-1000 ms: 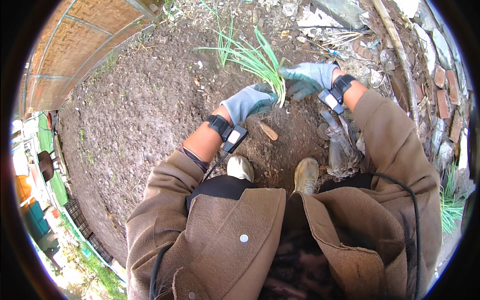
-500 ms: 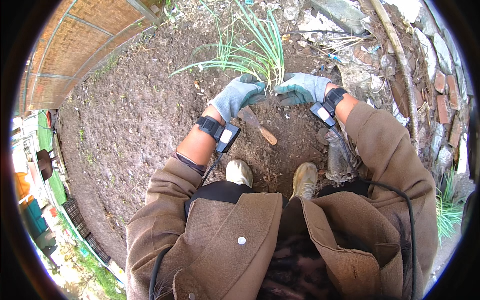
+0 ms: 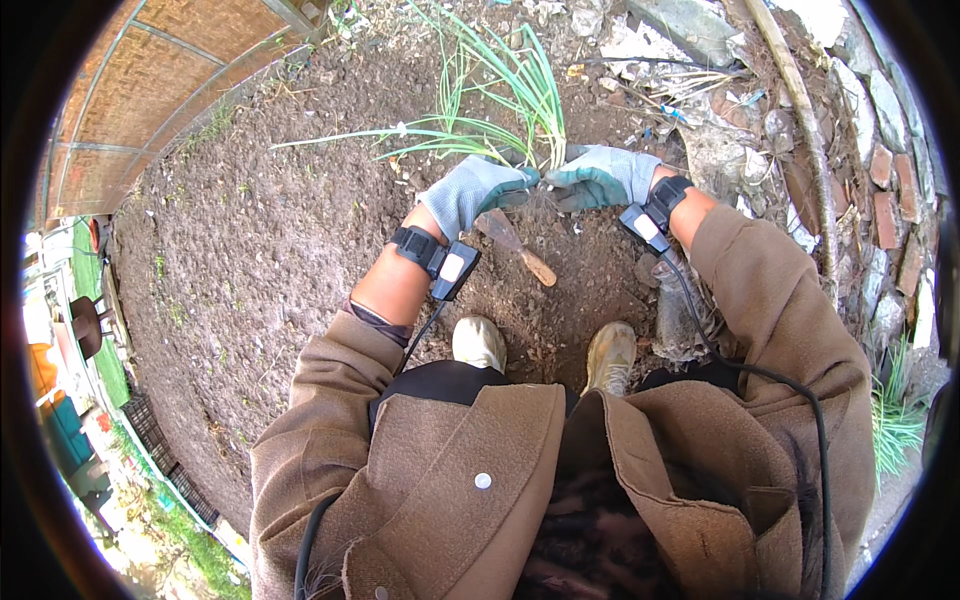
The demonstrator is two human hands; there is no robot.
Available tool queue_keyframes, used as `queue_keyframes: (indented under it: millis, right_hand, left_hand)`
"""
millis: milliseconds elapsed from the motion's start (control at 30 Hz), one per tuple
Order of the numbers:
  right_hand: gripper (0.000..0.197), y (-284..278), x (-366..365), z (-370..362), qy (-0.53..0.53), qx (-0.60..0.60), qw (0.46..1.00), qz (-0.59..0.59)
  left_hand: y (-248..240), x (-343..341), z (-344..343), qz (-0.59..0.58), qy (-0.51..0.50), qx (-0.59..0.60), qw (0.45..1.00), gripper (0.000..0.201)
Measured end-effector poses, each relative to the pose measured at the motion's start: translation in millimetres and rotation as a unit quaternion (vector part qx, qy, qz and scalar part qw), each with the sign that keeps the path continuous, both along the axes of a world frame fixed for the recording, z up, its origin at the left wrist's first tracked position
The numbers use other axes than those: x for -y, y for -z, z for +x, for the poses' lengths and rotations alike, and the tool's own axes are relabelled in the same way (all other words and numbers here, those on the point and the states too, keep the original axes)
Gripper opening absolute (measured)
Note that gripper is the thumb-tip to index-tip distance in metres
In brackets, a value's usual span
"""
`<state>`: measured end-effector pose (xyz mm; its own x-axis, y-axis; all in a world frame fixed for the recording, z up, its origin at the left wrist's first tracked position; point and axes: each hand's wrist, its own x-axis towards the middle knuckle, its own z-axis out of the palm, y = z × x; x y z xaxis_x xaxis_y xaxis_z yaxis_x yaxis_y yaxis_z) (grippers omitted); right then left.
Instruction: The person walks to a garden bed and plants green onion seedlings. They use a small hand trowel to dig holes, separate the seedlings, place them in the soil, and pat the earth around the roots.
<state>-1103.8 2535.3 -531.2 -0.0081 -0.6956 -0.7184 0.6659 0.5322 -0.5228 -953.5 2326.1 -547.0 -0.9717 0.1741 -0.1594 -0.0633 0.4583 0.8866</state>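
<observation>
Green onions (image 3: 545, 108) pinched between 2 gloved hands

So the bunch is upper center of the frame, pale bases down at the fingertips, leaves fanning up and out left. Left hand (image 3: 482, 190) has its fingers curled nearly closed on the bases from the left; right hand (image 3: 603, 178) is curled in about the same from the right. Gloves are grey and green. Just below them, mid-frame, there's a wooden-handled scraper (image 3: 518, 249) lying on the soil (image 3: 260, 260). 2 pale shoes (image 3: 480, 343) sit lower center. Bricks (image 3: 884, 212) and another green clump (image 3: 897, 428) are far right.
</observation>
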Motion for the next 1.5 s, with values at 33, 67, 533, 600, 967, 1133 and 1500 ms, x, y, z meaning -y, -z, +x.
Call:
queue_keyframes:
  millis: [33,67,533,600,967,1133,1500]
  right_hand:
    - [0.030,0,0,0,0.005,-0.006,1.000,0.000]
    - [0.030,0,0,0,0.003,-0.005,1.000,0.002]
    - [0.037,2,3,-9,0.012,-0.154,0.988,0.012]
    - [0.036,4,7,-10,0.007,-0.205,0.979,0.004]
    - [0.024,-22,-11,-30,-0.095,-0.196,0.976,-0.025]
    - [0.026,8,-16,20,-0.487,-0.245,0.837,0.038]
    - [0.044,27,-12,112,-0.757,-0.305,0.574,-0.066]
  left_hand:
    - [5,2,0,-0.057,0.035,-0.072,0.995,0.035]
    - [9,4,0,-0.075,0.042,-0.059,0.995,0.025]
    - [17,-10,-2,0.374,-0.311,0.252,0.837,0.020]
    - [24,-9,-2,0.398,-0.328,0.251,0.819,0.018]
    - [42,37,8,0.456,-0.423,0.207,0.755,0.023]
    - [12,53,15,0.452,-0.436,0.093,0.772,0.027]
    - [-56,115,43,0.355,-0.466,0.012,0.811,0.022]
